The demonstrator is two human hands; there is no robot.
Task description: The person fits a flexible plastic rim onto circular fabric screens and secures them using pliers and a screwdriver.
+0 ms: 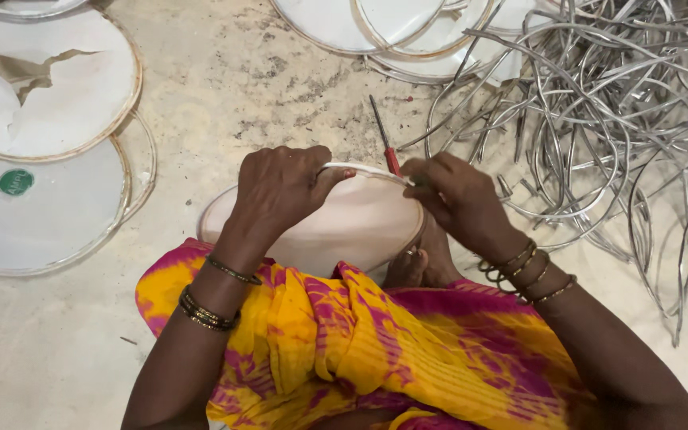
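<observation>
My left hand (280, 187) grips the top rim of a round white disc framed by a metal ring (344, 231), which stands tilted against my lap. At the rim's right side, my right hand (455, 195) pinches the ring, fingers closed on it. A red-handled screwdriver (384, 139) lies on the floor just beyond the disc, between the two hands. Yellow and magenta cloth (360, 342) covers my lap below the disc, and a foot shows under the right hand.
A tangled heap of bent metal rings and wires (607, 119) fills the right side. Finished white ringed discs lie stacked at the left (49, 143) and at the top centre (392, 32). The floor is rough concrete (232, 87).
</observation>
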